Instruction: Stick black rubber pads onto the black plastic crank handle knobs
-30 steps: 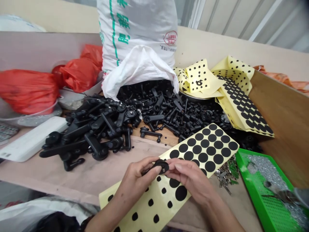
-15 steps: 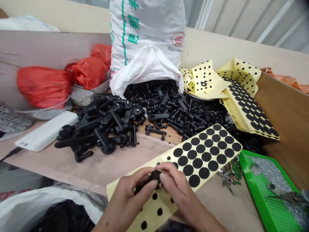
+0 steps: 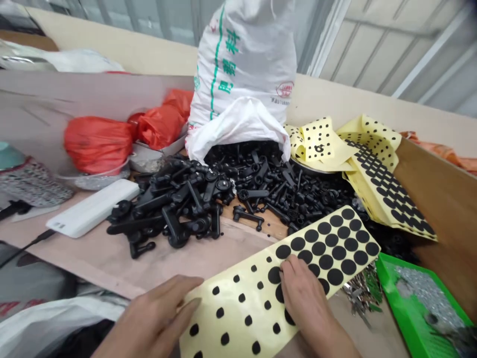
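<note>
Yellow sticker sheet (image 3: 257,298) lies flat on the bench. Left hand (image 3: 156,318) pins its edge, fingers flat, gripping nothing; right hand (image 3: 303,298) fingertips pick at a black dot. Near half stripped; far rows remain full. Black handles (image 3: 179,209) heaped behind.

yellow sticker sheet (image 3: 257,293) cut off below, green tray (image 3: 417,303) blurred at right edge
</note>
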Motion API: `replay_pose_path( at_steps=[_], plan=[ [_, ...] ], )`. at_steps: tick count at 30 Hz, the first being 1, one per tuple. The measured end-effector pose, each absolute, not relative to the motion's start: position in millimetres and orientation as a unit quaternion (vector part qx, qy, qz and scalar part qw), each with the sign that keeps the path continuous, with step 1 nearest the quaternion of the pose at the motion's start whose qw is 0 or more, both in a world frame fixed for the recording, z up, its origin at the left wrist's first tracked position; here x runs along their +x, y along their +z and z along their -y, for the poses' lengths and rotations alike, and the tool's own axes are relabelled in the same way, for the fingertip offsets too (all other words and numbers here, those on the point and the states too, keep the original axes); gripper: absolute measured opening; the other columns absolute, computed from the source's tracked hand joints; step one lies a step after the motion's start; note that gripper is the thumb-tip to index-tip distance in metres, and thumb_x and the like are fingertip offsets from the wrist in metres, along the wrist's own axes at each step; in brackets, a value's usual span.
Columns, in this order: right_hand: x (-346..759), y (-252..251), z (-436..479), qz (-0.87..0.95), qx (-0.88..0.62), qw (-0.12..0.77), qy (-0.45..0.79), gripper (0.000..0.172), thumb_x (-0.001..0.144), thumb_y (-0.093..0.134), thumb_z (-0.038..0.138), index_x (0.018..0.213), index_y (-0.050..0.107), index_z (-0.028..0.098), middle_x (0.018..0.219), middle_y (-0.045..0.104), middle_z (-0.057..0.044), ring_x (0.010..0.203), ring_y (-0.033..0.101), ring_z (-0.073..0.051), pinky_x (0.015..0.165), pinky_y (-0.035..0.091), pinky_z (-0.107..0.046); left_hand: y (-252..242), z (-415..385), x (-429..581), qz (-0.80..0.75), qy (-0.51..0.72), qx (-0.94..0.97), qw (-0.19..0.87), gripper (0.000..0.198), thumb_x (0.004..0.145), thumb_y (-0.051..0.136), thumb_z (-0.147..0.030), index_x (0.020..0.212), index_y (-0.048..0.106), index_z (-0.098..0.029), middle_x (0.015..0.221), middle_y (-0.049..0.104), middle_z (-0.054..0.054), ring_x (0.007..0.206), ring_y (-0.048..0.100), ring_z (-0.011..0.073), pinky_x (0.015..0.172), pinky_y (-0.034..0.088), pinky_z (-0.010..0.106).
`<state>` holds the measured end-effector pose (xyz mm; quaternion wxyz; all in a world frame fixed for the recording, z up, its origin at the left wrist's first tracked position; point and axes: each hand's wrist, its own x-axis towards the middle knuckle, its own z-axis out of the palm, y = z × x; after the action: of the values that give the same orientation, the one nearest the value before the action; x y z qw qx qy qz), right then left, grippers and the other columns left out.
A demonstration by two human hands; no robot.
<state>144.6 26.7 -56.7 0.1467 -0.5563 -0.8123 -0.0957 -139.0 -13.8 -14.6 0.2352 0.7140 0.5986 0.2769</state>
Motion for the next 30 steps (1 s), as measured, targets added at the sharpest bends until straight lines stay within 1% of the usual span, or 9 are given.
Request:
replay_pose_path(
  at_steps=[2,4,7,11,13,17,23,27,30],
  plan=[
    [142.2,-65.8,-25.6,0.806,-0.555,0.165,-0.127,0.018,0.084,0.038,0.007,0.083,0.053,0.017,0.083,0.057,-0.011,0.070,0.054,-0.024,0.057,0.044,-0.034,-10.3,-14.1,-117.9,-0.551,0.236,0.773,0.207,0.026,0.087,0.043,-0.030,0.100,0.064,-0.022,0.097,0.070,0.006,0.087,0.065,0.0212,0.076,0.051,0.025],
    [141.5,-69.9,-25.4,0.802,-0.551,0.177,-0.149,0.019,0.084,0.037,0.005,0.084,0.051,0.018,0.084,0.057,-0.011,0.071,0.053,-0.024,0.060,0.045,-0.035,-5.9,-42.1,-95.2,-0.541,0.203,0.802,0.150,0.030,0.087,0.036,-0.018,0.103,0.062,-0.017,0.099,0.067,0.009,0.091,0.063,0.0226,0.078,0.050,0.030],
    [142.2,-69.6,-26.0,0.803,-0.551,0.175,-0.145,0.020,0.083,0.037,0.004,0.083,0.049,0.020,0.084,0.057,-0.010,0.072,0.053,-0.023,0.061,0.044,-0.035,-4.0,-80.0,-65.3,-0.541,0.142,0.827,0.062,0.034,0.084,0.037,-0.007,0.108,0.059,-0.017,0.105,0.062,0.009,0.095,0.059,0.0224,0.077,0.050,0.031],
    [142.2,-68.7,-25.5,0.801,-0.561,0.173,-0.115,0.017,0.085,0.037,0.007,0.079,0.047,0.021,0.079,0.055,-0.008,0.068,0.053,-0.023,0.056,0.042,-0.033,-10.9,-113.3,-42.3,-0.534,0.134,0.834,0.014,0.039,0.078,0.037,0.003,0.107,0.058,-0.013,0.101,0.060,0.012,0.095,0.054,0.0266,0.074,0.049,0.036],
    [141.9,-69.7,-25.0,0.793,-0.566,0.193,-0.115,0.016,0.085,0.038,0.009,0.082,0.047,0.021,0.078,0.055,-0.007,0.068,0.053,-0.023,0.057,0.042,-0.034,-14.8,-120.1,-39.4,-0.526,0.137,0.839,0.003,0.035,0.079,0.037,0.003,0.099,0.061,-0.013,0.095,0.059,0.012,0.092,0.053,0.0263,0.074,0.048,0.037],
    [144.2,-67.1,-24.7,0.794,-0.563,0.207,-0.102,0.015,0.084,0.040,0.008,0.086,0.049,0.020,0.084,0.056,-0.008,0.070,0.054,-0.023,0.059,0.043,-0.033,-20.0,-115.7,-48.2,-0.522,0.146,0.841,0.008,0.030,0.081,0.037,0.000,0.084,0.063,-0.017,0.089,0.055,0.009,0.086,0.050,0.0229,0.069,0.047,0.032],
    [146.7,-51.7,-25.6,0.810,-0.562,0.164,-0.033,0.015,0.085,0.041,0.008,0.079,0.048,0.020,0.083,0.055,-0.007,0.071,0.054,-0.021,0.059,0.043,-0.031,-27.1,-89.8,-72.1,-0.516,0.152,0.840,0.072,0.038,0.082,0.031,-0.004,0.088,0.065,-0.017,0.089,0.055,0.009,0.082,0.050,0.0217,0.070,0.045,0.031],
    [143.3,-46.6,-25.4,0.798,-0.575,0.177,-0.033,0.016,0.083,0.040,0.006,0.078,0.048,0.019,0.081,0.054,-0.008,0.070,0.053,-0.022,0.059,0.042,-0.033,-24.8,-82.0,-74.2,-0.522,0.166,0.827,0.123,0.031,0.085,0.035,-0.016,0.089,0.066,-0.016,0.081,0.061,0.009,0.082,0.054,0.0248,0.074,0.045,0.036],
    [144.6,-44.5,-24.6,0.806,-0.563,0.183,0.003,0.017,0.083,0.039,0.007,0.074,0.046,0.020,0.080,0.053,-0.006,0.070,0.052,-0.020,0.060,0.041,-0.032,-18.6,-76.8,-68.6,-0.541,0.188,0.805,0.155,0.028,0.086,0.036,-0.022,0.085,0.064,-0.019,0.081,0.064,0.006,0.079,0.058,0.0226,0.072,0.045,0.032]
  ],
)
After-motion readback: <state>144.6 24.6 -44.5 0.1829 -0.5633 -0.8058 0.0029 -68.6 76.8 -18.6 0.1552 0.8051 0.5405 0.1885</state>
